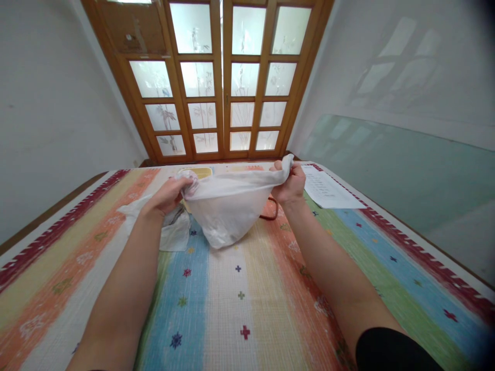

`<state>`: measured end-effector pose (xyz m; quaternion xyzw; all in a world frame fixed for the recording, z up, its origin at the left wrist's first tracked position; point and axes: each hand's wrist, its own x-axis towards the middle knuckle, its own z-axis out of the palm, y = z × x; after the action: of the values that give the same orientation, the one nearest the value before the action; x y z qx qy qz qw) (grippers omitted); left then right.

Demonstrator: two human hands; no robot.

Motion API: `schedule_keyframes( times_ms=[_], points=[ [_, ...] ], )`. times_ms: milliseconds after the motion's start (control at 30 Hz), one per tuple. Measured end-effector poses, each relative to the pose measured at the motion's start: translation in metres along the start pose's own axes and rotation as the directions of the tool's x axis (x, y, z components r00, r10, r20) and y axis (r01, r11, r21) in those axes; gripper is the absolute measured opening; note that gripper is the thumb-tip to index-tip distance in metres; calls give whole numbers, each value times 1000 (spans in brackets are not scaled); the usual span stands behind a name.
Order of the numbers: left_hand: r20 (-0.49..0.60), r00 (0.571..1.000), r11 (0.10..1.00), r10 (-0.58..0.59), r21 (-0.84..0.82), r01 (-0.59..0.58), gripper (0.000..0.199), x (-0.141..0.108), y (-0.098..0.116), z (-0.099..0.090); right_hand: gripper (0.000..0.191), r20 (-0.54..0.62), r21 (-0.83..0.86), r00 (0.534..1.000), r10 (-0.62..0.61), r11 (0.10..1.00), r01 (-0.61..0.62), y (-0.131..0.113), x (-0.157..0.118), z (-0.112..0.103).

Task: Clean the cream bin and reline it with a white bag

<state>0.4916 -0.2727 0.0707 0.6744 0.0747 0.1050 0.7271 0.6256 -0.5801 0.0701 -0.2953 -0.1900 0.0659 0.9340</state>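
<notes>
A white plastic bag (232,206) hangs stretched between my two hands above the striped tablecloth, its lower part drooping toward me. My left hand (170,195) is closed on the bag's left end, where some pinkish print shows in the bunched plastic. The right end is gripped in my right hand (289,184), with a twist of white plastic sticking up past the fingers. Behind my left wrist, a whitish crumpled cloth or bag (176,234) lies on the table. What the hanging bag contains, if anything, cannot be made out.
A yellow container (201,172) stands behind the bag, partly hidden. A brown loop-shaped object (275,210) lies near my right hand. Printed paper (328,190) rests at the right back of the tablecloth (228,319). Wooden doors with glass panes stand beyond the table.
</notes>
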Motion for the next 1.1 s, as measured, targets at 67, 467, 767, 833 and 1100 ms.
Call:
schedule_keyframes(
  times_ms=[67, 467, 767, 833, 1100],
  points=[
    [87, 996, 986, 36, 158, -50, 19, -3, -1, 3, 44, 104, -54, 994, 32, 998, -27, 1, -4, 3],
    [474, 818, 469, 327, 670, -576, 40, -15, 18, 20, 31, 467, -764, 768, 438, 638, 101, 56, -51, 25],
    [416, 815, 709, 404, 421, -566, 39, -45, 39, 33, 53, 356, -920, 690, 630, 109, 376, 90, -67, 12],
    [513, 797, 763, 319, 361, -537, 38, -47, 40, 30, 47, 358, -923, 711, 605, 114, 367, 91, -65, 9],
    [722, 682, 913, 116, 192, -359, 108, -16, 5, -2, 31, 346, -911, 887, 306, 337, 239, 80, -36, -5]
  ],
)
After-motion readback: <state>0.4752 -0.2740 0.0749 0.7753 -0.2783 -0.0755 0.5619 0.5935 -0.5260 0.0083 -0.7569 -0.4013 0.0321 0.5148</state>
